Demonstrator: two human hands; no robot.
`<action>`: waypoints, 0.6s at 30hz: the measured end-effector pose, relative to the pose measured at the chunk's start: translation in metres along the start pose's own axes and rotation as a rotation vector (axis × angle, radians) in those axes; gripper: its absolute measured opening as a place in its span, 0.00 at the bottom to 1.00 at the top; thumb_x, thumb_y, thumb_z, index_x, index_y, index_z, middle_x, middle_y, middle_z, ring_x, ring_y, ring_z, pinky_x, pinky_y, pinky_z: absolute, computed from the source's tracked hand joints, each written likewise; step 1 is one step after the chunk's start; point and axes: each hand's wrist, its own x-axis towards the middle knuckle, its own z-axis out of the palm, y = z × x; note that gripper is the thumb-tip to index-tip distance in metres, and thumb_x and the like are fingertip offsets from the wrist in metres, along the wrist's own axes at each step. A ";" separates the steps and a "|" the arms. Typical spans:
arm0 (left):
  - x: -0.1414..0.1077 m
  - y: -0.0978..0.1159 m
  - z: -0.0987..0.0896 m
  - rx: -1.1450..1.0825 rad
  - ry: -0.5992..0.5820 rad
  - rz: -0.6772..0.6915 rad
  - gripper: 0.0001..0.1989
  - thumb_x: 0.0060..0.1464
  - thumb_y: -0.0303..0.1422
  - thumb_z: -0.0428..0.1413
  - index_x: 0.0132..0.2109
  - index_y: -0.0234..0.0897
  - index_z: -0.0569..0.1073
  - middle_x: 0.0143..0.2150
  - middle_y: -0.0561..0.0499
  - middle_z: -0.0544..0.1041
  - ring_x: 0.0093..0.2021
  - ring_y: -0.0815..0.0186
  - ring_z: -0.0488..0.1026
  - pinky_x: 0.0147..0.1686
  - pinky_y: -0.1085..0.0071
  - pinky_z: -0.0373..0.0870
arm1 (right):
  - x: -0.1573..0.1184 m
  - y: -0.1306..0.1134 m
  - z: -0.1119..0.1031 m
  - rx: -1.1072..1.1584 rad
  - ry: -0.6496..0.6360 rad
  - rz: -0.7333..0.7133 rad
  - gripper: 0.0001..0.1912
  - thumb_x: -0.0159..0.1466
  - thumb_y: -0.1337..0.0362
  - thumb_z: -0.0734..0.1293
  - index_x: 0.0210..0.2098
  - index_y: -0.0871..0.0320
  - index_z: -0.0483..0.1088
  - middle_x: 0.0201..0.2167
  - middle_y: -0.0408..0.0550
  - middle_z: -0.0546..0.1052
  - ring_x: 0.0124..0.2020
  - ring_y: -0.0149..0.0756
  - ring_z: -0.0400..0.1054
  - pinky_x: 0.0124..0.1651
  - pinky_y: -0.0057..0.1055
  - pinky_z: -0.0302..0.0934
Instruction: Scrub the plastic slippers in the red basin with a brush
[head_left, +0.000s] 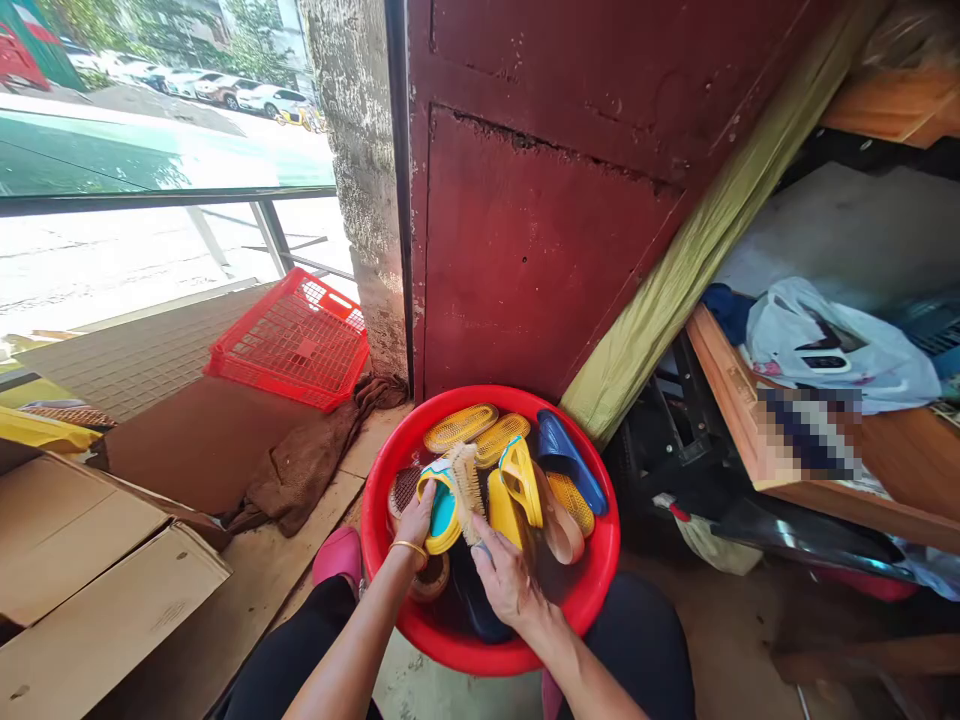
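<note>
My left hand [415, 522] is closed round a yellow slipper [444, 512] with a turquoise insole, tilted over a round red basin [373, 560]. In my right hand [508, 575] is a scrub brush [469, 480], its pale bristles against the slipper's side. My fingers hide most of the brush's handle. Dark water stands in the basin with several slippers and sandals in it. A blue slide [570, 460] leans at the right rim, and another yellow slipper [520, 480] lies right of the brush. Yellow mesh-patterned soles [460, 427] show at the far side.
A maroon metal door [525, 270] rises right behind the basin. On the left are a red plastic crate [296, 340], a brown cloth [307, 470] and an open cardboard box [112, 590]. To the right, a wooden bench [720, 400] holds a white plastic bag [832, 345].
</note>
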 end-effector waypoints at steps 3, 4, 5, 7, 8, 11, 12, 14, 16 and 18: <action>-0.005 0.003 0.000 0.011 -0.073 -0.018 0.24 0.51 0.42 0.70 0.52 0.36 0.79 0.43 0.43 0.86 0.40 0.58 0.83 0.42 0.64 0.80 | 0.006 0.003 -0.009 -0.169 -0.060 -0.021 0.27 0.73 0.62 0.58 0.71 0.47 0.63 0.53 0.53 0.81 0.50 0.47 0.77 0.53 0.41 0.73; -0.008 0.005 0.000 0.020 -0.109 -0.022 0.25 0.47 0.41 0.72 0.52 0.37 0.79 0.43 0.44 0.86 0.40 0.57 0.84 0.41 0.64 0.80 | 0.013 0.006 -0.014 -0.210 -0.069 0.003 0.27 0.73 0.63 0.58 0.71 0.46 0.63 0.52 0.52 0.81 0.50 0.46 0.78 0.53 0.40 0.72; -0.010 0.006 0.000 0.029 -0.147 -0.024 0.28 0.44 0.40 0.73 0.52 0.37 0.79 0.43 0.44 0.86 0.40 0.56 0.84 0.41 0.64 0.81 | 0.023 0.008 -0.019 -0.239 -0.064 0.037 0.27 0.73 0.64 0.58 0.70 0.45 0.64 0.51 0.51 0.82 0.49 0.46 0.78 0.54 0.40 0.72; -0.012 0.008 -0.001 0.058 -0.216 -0.024 0.32 0.41 0.41 0.74 0.54 0.39 0.78 0.44 0.44 0.86 0.40 0.55 0.84 0.40 0.63 0.81 | 0.040 0.012 -0.029 -0.266 -0.010 0.112 0.27 0.73 0.65 0.58 0.70 0.46 0.65 0.50 0.51 0.82 0.50 0.46 0.78 0.55 0.41 0.70; -0.012 0.008 -0.003 0.081 -0.241 -0.015 0.34 0.40 0.42 0.74 0.54 0.39 0.77 0.44 0.44 0.86 0.41 0.54 0.84 0.40 0.62 0.81 | 0.046 0.013 -0.033 -0.269 0.026 0.145 0.27 0.73 0.65 0.58 0.70 0.48 0.65 0.50 0.52 0.83 0.50 0.47 0.78 0.56 0.42 0.70; -0.010 0.007 -0.007 0.162 -0.262 0.050 0.36 0.40 0.47 0.73 0.55 0.38 0.76 0.43 0.45 0.86 0.41 0.53 0.84 0.41 0.60 0.81 | 0.045 0.011 -0.032 -0.228 0.055 0.151 0.27 0.73 0.64 0.58 0.69 0.48 0.66 0.51 0.52 0.82 0.50 0.47 0.78 0.57 0.42 0.69; -0.009 0.007 -0.008 0.188 -0.260 0.074 0.36 0.40 0.49 0.72 0.54 0.38 0.76 0.43 0.45 0.86 0.41 0.53 0.84 0.41 0.60 0.81 | 0.040 0.009 -0.029 -0.207 0.030 0.131 0.26 0.72 0.63 0.59 0.69 0.47 0.67 0.52 0.52 0.82 0.50 0.47 0.78 0.57 0.42 0.69; -0.008 0.007 -0.009 0.229 -0.258 0.101 0.36 0.39 0.51 0.71 0.53 0.37 0.77 0.41 0.45 0.86 0.39 0.53 0.84 0.41 0.59 0.80 | 0.027 0.005 -0.022 -0.151 -0.029 0.098 0.27 0.72 0.62 0.61 0.69 0.46 0.67 0.53 0.51 0.82 0.50 0.47 0.78 0.58 0.42 0.69; -0.010 0.009 -0.009 0.250 -0.269 0.109 0.36 0.39 0.53 0.70 0.52 0.36 0.78 0.42 0.43 0.86 0.40 0.52 0.84 0.41 0.58 0.80 | 0.019 0.005 -0.019 -0.106 -0.031 0.124 0.27 0.71 0.61 0.61 0.69 0.47 0.67 0.52 0.52 0.82 0.51 0.47 0.77 0.58 0.42 0.70; -0.013 0.012 -0.008 0.269 -0.299 0.146 0.37 0.39 0.54 0.69 0.53 0.36 0.78 0.46 0.41 0.86 0.46 0.49 0.83 0.44 0.56 0.80 | 0.019 0.008 -0.024 -0.075 0.033 0.193 0.27 0.71 0.62 0.60 0.68 0.51 0.68 0.52 0.54 0.82 0.53 0.49 0.76 0.58 0.44 0.70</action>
